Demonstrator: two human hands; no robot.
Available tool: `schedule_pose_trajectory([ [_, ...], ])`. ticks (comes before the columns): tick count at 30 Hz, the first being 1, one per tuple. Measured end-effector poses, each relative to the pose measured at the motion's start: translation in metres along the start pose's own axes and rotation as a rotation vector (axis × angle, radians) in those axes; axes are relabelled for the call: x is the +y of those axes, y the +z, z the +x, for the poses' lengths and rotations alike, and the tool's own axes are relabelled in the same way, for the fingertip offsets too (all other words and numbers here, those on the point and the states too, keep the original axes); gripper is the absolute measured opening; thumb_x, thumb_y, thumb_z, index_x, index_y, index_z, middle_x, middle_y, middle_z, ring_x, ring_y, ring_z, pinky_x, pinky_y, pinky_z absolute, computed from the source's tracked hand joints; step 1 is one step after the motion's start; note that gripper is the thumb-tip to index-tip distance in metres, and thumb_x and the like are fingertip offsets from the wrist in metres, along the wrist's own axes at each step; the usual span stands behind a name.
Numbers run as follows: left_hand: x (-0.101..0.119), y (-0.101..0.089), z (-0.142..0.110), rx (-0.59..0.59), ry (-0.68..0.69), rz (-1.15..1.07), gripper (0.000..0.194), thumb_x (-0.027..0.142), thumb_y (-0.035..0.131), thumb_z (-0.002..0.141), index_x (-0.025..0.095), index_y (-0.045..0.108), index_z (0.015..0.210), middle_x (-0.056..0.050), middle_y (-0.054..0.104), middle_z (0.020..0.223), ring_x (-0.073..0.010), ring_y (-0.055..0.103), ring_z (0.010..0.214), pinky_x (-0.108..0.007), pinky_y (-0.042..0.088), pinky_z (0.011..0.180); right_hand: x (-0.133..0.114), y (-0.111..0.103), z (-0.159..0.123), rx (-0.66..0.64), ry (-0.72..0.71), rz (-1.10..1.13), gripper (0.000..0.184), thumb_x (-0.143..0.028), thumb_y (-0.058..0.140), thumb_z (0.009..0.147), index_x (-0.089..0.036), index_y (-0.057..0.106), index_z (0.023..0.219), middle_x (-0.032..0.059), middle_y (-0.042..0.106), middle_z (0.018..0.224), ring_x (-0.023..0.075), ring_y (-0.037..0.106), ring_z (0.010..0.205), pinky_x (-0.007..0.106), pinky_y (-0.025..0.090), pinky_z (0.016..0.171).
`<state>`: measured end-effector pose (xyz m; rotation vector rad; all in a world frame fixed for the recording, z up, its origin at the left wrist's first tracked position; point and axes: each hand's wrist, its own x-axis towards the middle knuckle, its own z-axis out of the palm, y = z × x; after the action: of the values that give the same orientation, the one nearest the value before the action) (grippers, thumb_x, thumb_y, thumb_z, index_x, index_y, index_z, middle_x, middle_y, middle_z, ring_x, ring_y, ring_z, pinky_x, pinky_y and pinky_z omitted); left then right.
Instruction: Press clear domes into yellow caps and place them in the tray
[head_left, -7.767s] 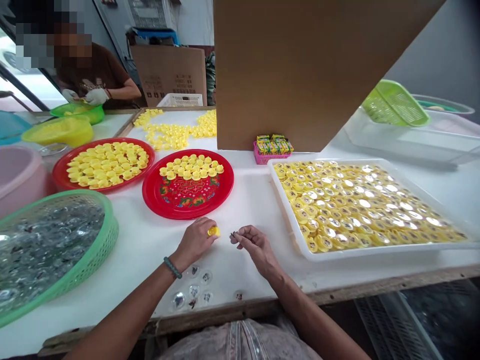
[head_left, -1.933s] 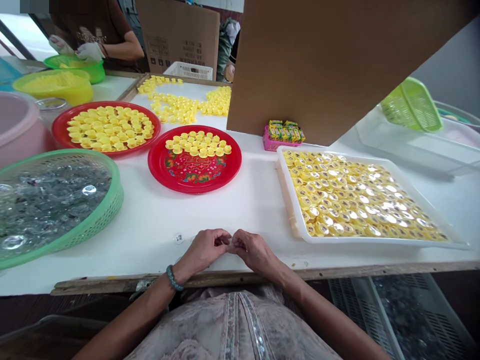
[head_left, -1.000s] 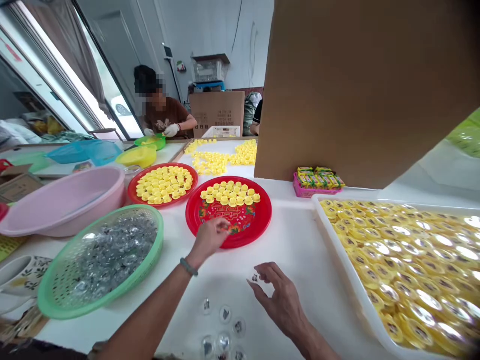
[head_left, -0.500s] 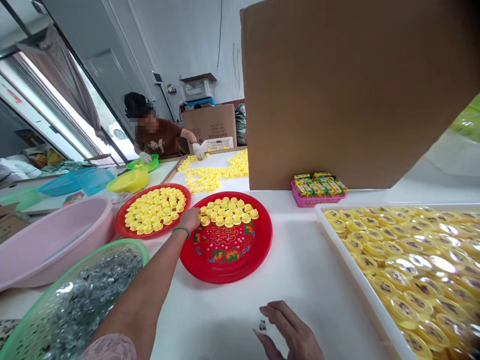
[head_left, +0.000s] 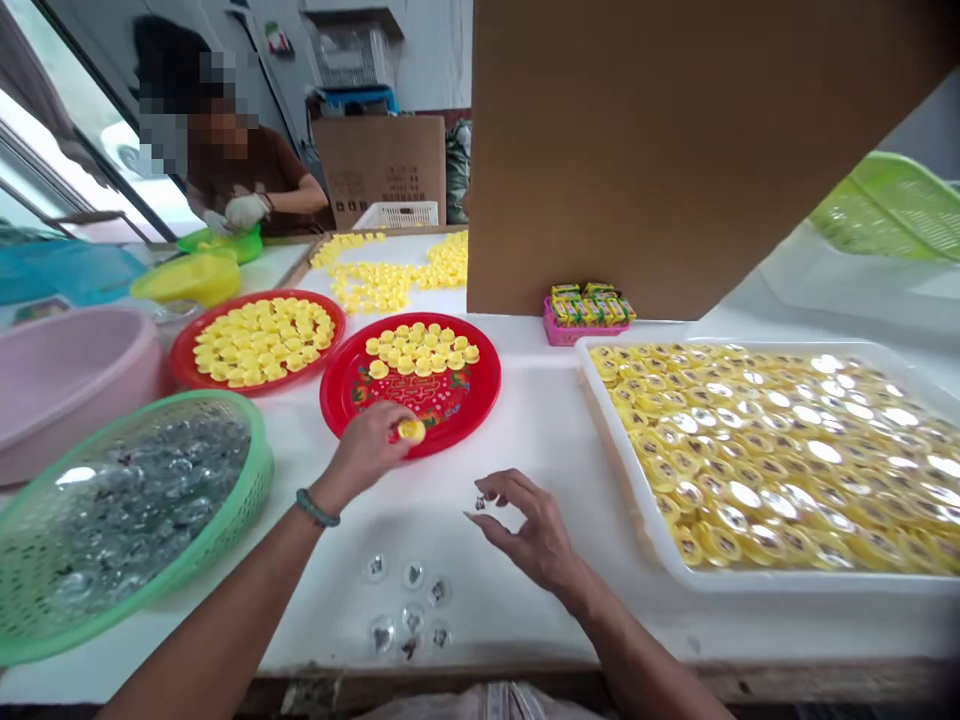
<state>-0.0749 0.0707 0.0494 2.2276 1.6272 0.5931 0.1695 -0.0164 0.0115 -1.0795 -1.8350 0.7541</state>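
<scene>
My left hand (head_left: pixel 367 445) pinches a small round yellow plastic piece (head_left: pixel 411 430) above the front rim of the near red tray (head_left: pixel 486 395). Rows of similar yellow pieces (head_left: pixel 421 350) cover the back of that tray. To its right, my right hand (head_left: pixel 534 530) holds a clear plastic disc with a small dark printed picture (head_left: pixel 481 503) between thumb and fingertips. Its clear edge hardly shows against the white table. Several more clear discs with pictures (head_left: pixel 412 618) lie on the tabletop near the front edge, below my hands.
At right stands a white tray (head_left: pixel 600 400) full of yellow pieces topped with clear discs. A green basket (head_left: pixel 259 470) of clear discs is at left. Behind are another red tray (head_left: pixel 184 350), a pink basket (head_left: pixel 566 335), a cardboard panel (head_left: pixel 600 150) and a gloved co-worker (head_left: pixel 255 180).
My left hand went to the tray's back-left pieces and has come back toward me with a yellow piece. My right hand keeps its clear disc. The co-worker's outstretched hand has drawn back.
</scene>
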Motion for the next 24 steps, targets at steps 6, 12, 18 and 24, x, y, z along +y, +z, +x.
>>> schedule_pose_trajectory([
  [6, 0.05, 0.054, -0.048, -0.223, 0.152, -0.254, 0.027, 0.008, 0.05, 0.068, 0.022, 0.064, 0.087, -0.003, 0.066, 0.089, -0.0201, 0.056, 0.088, -0.031, 0.043, 0.079, -0.005, -0.01, -0.005, -0.103, 0.01, -0.017, 0.027, -0.024, 0.064, 0.079, -0.022, 0.061, 0.105, 0.0054, 0.063, 0.094, 0.0146, 0.059, 0.077, 0.029, 0.052, 0.071],
  [12, 0.045, 0.07, -0.056, -0.222, 0.128, -0.409, 0.045, 0.002, 0.047, 0.064, 0.022, 0.063, 0.1, -0.003, 0.066, 0.099, -0.0199, 0.055, 0.094, -0.031, 0.045, 0.082, 0.003, -0.012, -0.009, -0.192, -0.045, -0.103, 0.03, -0.02, 0.061, 0.08, -0.022, 0.06, 0.11, 0.0069, 0.062, 0.102, 0.0167, 0.059, 0.089, 0.031, 0.051, 0.078],
  [18, 0.034, 0.074, -0.067, -0.165, -0.102, -0.626, 0.031, 0.019, 0.06, 0.069, 0.021, 0.063, 0.101, -0.004, 0.066, 0.094, -0.0158, 0.06, 0.08, -0.026, 0.048, 0.072, 0.006, -0.014, 0.005, -0.362, -0.121, -0.266, 0.029, -0.018, 0.058, 0.082, -0.021, 0.059, 0.11, 0.0078, 0.061, 0.104, 0.0185, 0.058, 0.094, 0.032, 0.05, 0.08],
  [24, 0.023, 0.086, -0.063, -0.132, -0.097, -0.726, 0.021, 0.018, 0.058, 0.071, 0.017, 0.065, 0.091, -0.003, 0.067, 0.08, -0.0142, 0.061, 0.072, -0.025, 0.048, 0.068, 0.013, -0.01, 0.022, -0.495, -0.231, -0.379, 0.025, -0.018, 0.056, 0.083, -0.018, 0.059, 0.108, 0.0089, 0.062, 0.1, 0.0193, 0.057, 0.094, 0.033, 0.047, 0.083],
])
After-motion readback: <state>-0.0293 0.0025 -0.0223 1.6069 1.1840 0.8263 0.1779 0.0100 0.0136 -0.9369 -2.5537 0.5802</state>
